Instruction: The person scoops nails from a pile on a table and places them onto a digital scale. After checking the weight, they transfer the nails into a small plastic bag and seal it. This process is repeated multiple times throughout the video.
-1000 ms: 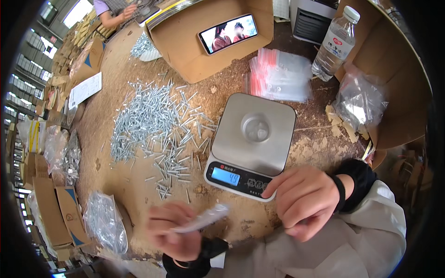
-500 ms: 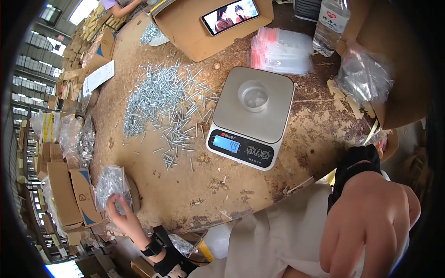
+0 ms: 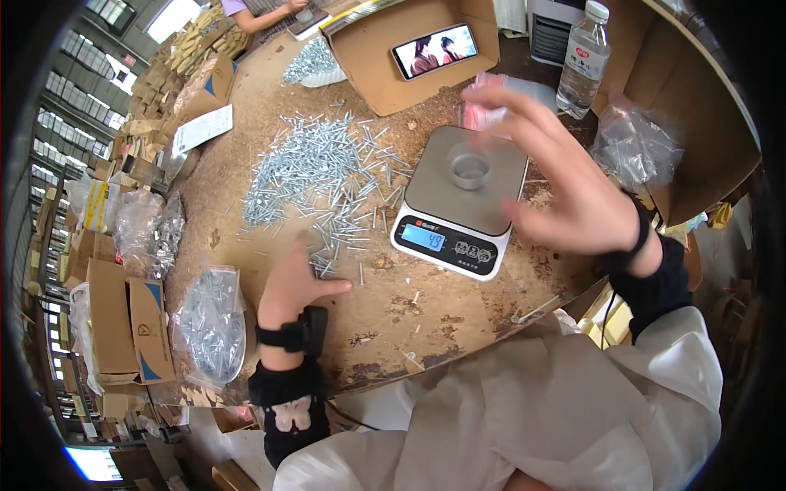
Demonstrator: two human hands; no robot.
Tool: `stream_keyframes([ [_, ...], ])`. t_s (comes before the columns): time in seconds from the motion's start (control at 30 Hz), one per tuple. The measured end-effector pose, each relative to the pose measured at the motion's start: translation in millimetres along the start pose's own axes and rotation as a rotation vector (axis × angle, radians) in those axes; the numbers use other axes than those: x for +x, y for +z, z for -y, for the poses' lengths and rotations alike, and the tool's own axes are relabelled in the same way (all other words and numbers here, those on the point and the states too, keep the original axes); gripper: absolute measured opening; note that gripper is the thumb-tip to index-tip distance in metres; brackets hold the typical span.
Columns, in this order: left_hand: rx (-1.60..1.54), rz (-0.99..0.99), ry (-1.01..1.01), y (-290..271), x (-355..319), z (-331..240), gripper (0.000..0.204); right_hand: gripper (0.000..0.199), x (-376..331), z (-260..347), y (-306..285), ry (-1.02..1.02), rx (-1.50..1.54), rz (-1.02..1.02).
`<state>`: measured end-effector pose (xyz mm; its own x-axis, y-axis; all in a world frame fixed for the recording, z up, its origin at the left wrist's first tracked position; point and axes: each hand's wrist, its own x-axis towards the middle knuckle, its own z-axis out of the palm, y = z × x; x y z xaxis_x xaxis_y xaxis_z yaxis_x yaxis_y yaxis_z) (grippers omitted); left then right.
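My left hand (image 3: 293, 280) is at the near edge of a loose pile of small silvery screws (image 3: 304, 168), thumb stretched to the right and fingers reaching forward, slightly blurred. It holds nothing that I can see. Above the right side of a kitchen-type scale (image 3: 434, 180) hovers my right hand (image 3: 565, 180), fingers spread and smeared by motion, with nothing visible in it. On the scale's plate stands a small clear round cup (image 3: 470, 167); its display is lit. My right fingertips partly cover a stack of clear zip bags with red edges (image 3: 524, 88).
A clear bag of screws (image 3: 211, 326) lies at the table's left edge. Behind the scale, a phone (image 3: 434, 51) leans in an open cardboard box (image 3: 368, 69). A water bottle (image 3: 583, 61) and crumpled plastic bag (image 3: 637, 146) stand right. Another person's arm (image 3: 262, 18) shows far left.
My right hand has risen from my lap to above the scale. My left hand has left the bag of screws and moved right to the screw pile. The view has shifted slightly.
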<state>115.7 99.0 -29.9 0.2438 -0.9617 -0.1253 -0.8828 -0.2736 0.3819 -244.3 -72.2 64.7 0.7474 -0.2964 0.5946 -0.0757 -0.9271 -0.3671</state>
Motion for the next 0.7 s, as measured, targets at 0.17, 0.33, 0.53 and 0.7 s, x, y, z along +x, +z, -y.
stream_keyframes([
  [0.17,0.048,0.008,-0.057,3,45,-32,0.104,0.094,-14,-95,47,0.298,0.088,0.275],
  [0.33,-0.068,-0.235,0.027,26,36,-24,0.065,0.085,19,-69,70,0.307,0.148,0.346],
  [0.53,-0.026,-0.253,0.076,26,34,-37,0.051,0.071,79,-31,103,0.016,-0.172,0.433],
  [0.7,-0.075,-0.226,0.068,21,32,-36,0.045,0.065,91,7,156,0.054,-0.273,0.796],
])
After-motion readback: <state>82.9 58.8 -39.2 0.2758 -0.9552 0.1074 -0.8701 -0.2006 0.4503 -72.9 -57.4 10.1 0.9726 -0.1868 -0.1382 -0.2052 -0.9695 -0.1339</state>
